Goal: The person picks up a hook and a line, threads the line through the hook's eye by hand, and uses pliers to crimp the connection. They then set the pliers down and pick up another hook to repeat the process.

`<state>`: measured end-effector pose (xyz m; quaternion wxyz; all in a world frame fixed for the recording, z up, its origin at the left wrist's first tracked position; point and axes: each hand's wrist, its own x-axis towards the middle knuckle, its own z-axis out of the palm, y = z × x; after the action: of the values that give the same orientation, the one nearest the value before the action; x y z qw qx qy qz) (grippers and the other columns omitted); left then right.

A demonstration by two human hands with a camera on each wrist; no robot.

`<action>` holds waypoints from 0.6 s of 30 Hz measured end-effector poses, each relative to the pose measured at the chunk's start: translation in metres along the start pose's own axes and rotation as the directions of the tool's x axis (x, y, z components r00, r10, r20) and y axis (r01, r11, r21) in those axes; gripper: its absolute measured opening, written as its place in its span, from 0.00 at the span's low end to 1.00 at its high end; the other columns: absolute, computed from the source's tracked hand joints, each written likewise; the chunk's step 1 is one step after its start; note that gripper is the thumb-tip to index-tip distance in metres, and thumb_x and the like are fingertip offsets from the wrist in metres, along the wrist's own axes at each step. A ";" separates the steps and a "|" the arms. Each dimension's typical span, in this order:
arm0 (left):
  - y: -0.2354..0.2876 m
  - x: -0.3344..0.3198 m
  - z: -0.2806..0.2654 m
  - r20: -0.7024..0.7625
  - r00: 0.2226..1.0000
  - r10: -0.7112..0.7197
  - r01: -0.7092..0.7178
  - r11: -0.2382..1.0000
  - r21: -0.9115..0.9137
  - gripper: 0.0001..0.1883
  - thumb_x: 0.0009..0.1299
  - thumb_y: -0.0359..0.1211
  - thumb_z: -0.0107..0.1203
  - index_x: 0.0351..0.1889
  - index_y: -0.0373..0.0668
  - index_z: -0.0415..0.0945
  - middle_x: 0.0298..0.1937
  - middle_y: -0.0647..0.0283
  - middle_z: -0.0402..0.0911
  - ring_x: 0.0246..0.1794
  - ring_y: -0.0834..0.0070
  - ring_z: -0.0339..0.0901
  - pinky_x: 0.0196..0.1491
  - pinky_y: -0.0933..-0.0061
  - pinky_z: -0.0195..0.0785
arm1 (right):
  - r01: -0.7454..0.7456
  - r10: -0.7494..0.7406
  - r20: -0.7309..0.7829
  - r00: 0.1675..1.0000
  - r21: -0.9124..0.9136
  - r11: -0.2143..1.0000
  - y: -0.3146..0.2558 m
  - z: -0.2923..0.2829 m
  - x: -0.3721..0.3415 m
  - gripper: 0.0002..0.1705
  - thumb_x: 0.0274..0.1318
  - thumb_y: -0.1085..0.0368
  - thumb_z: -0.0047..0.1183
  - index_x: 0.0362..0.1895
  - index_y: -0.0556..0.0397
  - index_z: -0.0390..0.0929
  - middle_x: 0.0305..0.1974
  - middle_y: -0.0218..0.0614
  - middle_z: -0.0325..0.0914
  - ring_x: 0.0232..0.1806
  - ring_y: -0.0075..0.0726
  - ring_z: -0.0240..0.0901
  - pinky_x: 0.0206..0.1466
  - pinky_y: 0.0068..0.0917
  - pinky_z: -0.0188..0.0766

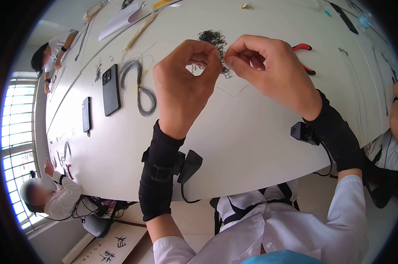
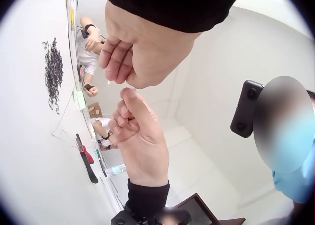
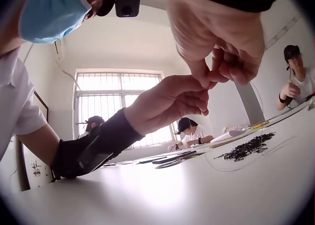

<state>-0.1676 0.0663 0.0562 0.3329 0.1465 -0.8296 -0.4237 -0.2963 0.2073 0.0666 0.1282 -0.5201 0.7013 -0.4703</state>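
My left hand (image 1: 181, 83) and right hand (image 1: 273, 66) are raised over the white table, fingertips almost meeting. Each hand pinches with thumb and forefinger, the other fingers curled in. A thin line (image 1: 231, 95) trails from the fingertips and bends down toward the tabletop. Whatever small piece sits between the fingertips is mostly hidden by them. Beyond the hands lies a pile of small black hooks (image 1: 212, 37), also seen as a dark heap (image 2: 54, 72) in the left wrist view. Red-handled pliers (image 1: 302, 46) lie partly behind the right hand.
Left of the hands lie a coil of grey line (image 1: 149, 103) with a yellow tie, a large black phone (image 1: 112, 90) and a smaller phone (image 1: 86, 114). A wooden stick (image 1: 139, 31) and white paper (image 1: 119, 21) lie farther back. Other people sit around the table's edges.
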 end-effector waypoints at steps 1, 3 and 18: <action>0.000 0.000 0.000 0.028 0.999 0.028 -0.029 0.999 0.032 0.05 0.68 0.23 0.64 0.39 0.32 0.83 0.35 0.62 0.87 0.36 0.80 0.84 0.48 0.78 0.77 | 0.048 -0.048 -0.017 0.999 -0.052 0.997 -0.004 -0.002 -0.001 0.10 0.63 0.65 0.62 0.41 0.60 0.83 0.28 0.35 0.82 0.28 0.28 0.77 0.35 0.25 0.75; 0.001 0.000 0.000 0.089 0.993 0.080 -0.088 0.992 0.091 0.05 0.67 0.23 0.64 0.39 0.32 0.83 0.35 0.63 0.87 0.35 0.80 0.84 0.47 0.78 0.76 | 0.100 -0.105 -0.039 0.994 -0.098 0.990 -0.006 -0.004 0.000 0.10 0.63 0.65 0.62 0.41 0.59 0.83 0.29 0.35 0.83 0.28 0.28 0.78 0.36 0.25 0.75; 0.002 0.001 -0.003 0.053 0.998 -0.043 0.047 0.995 -0.089 0.05 0.69 0.24 0.63 0.40 0.32 0.82 0.36 0.63 0.87 0.37 0.80 0.84 0.48 0.79 0.76 | -0.035 0.034 0.028 0.999 0.034 0.999 0.008 -0.003 0.004 0.10 0.64 0.64 0.62 0.40 0.61 0.83 0.28 0.37 0.83 0.28 0.28 0.79 0.36 0.24 0.76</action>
<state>-0.1666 0.0655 0.0598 0.3083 0.1393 -0.8144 -0.4715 -0.3044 0.2058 0.0628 0.1547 -0.5122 0.7001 -0.4729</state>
